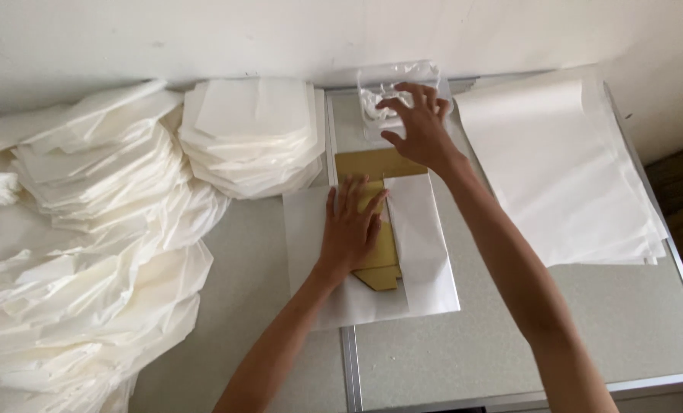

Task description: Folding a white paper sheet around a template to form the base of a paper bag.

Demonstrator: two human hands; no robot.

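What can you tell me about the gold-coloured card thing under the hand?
The gold card is flat, stiff-looking and mustard-gold with a dull sheen. It lies on a white paper sheet on the grey table. A folded flap of that paper covers its right side, so only its top edge and a pointed bottom corner show. The left hand presses flat on its middle. The right hand does not touch it; it reaches over a clear plastic tub beyond.

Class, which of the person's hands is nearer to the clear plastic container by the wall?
Right. The right hand reaches over the clear plastic container; the left hand presses flat on the gold card, farther away.
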